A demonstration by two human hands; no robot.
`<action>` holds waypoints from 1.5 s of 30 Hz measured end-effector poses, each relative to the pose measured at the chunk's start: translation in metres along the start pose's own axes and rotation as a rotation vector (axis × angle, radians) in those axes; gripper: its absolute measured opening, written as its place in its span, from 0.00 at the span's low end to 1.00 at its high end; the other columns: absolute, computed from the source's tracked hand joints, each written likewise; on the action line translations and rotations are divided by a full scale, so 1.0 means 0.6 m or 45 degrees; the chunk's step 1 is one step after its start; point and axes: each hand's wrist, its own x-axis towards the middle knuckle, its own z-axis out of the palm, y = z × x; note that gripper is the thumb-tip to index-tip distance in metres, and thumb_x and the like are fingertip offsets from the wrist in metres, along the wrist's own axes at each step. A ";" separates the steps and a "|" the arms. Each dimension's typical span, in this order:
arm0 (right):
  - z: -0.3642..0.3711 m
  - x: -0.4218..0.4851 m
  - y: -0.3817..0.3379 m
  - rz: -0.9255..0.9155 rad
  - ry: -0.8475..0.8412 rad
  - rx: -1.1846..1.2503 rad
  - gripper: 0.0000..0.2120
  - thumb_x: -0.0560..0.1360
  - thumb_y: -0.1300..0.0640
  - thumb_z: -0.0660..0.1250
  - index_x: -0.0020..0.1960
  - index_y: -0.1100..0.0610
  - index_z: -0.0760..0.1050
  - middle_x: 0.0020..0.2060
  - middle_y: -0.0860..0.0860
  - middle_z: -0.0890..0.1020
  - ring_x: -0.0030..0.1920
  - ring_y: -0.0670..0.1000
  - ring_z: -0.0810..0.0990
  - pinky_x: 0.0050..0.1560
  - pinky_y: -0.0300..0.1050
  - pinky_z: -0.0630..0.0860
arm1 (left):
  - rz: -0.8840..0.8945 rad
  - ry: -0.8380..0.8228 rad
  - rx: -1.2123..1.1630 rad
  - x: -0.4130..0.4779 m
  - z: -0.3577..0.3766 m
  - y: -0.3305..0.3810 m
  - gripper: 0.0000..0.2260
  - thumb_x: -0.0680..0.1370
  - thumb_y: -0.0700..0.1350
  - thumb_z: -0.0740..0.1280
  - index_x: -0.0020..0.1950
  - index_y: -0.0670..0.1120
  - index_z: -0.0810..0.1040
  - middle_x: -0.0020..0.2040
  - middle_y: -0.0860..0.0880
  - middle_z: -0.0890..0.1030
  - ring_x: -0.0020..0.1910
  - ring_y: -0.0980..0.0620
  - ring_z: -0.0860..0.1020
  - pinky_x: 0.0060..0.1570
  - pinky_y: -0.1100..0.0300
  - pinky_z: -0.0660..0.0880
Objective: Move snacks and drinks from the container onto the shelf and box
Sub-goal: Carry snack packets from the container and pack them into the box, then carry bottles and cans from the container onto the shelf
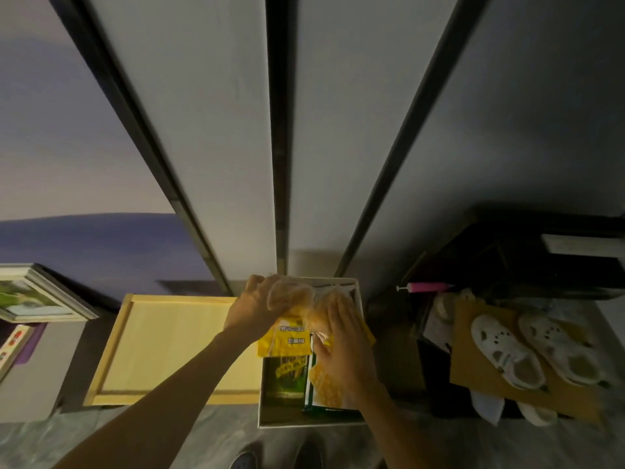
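Grey marbled floor [135, 434] under white wall panels [203, 130]; pale wooden box [111, 350] just left of white container [304, 422]. Yellow snack bag [284, 336] above container's far half, printed end toward the person, clear end toward wall, long axis unclear. Left hand [257, 306] gripping clear end; right hand [341, 336] flat on bag, fingers straight.

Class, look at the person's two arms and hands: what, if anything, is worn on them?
Nothing visible. The left hand and right hand are ungloved, with no rings that show in the dim light. The left forearm and right forearm are bare to the frame edge: no sleeves, watch or bracelet in view.
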 end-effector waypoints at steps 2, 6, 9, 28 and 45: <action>-0.036 0.001 -0.017 0.004 -0.004 -0.032 0.40 0.81 0.30 0.55 0.86 0.48 0.52 0.86 0.47 0.53 0.85 0.51 0.52 0.80 0.53 0.66 | -0.060 0.024 -0.010 -0.013 -0.030 0.004 0.32 0.78 0.66 0.69 0.79 0.55 0.66 0.74 0.49 0.70 0.66 0.44 0.78 0.55 0.48 0.82; -0.134 0.014 -0.078 -0.001 -0.054 -0.088 0.44 0.80 0.26 0.55 0.87 0.50 0.48 0.86 0.48 0.49 0.85 0.51 0.45 0.84 0.57 0.53 | -0.060 0.088 0.074 -0.030 -0.122 0.002 0.42 0.74 0.77 0.62 0.82 0.57 0.59 0.79 0.51 0.65 0.71 0.43 0.75 0.61 0.44 0.80; -0.219 0.021 -0.137 0.008 0.005 -0.074 0.47 0.79 0.24 0.55 0.87 0.50 0.44 0.86 0.47 0.46 0.85 0.50 0.42 0.81 0.52 0.47 | 0.045 0.202 0.161 -0.049 -0.216 0.000 0.43 0.75 0.76 0.61 0.83 0.55 0.57 0.81 0.50 0.63 0.75 0.43 0.70 0.68 0.42 0.75; -0.502 -0.014 -0.462 -0.303 0.221 -0.064 0.54 0.75 0.24 0.63 0.86 0.58 0.52 0.85 0.54 0.55 0.84 0.56 0.56 0.79 0.55 0.62 | -0.043 0.739 0.397 -0.368 -0.604 -0.047 0.51 0.72 0.81 0.50 0.86 0.51 0.54 0.85 0.45 0.58 0.82 0.41 0.61 0.78 0.38 0.59; -0.210 -0.207 -0.963 -1.076 -0.218 -0.066 0.53 0.76 0.26 0.65 0.86 0.57 0.48 0.85 0.56 0.54 0.84 0.59 0.55 0.80 0.58 0.61 | -0.866 0.991 0.350 -0.946 -0.585 -0.336 0.46 0.74 0.80 0.57 0.84 0.54 0.55 0.84 0.46 0.60 0.80 0.42 0.64 0.77 0.37 0.63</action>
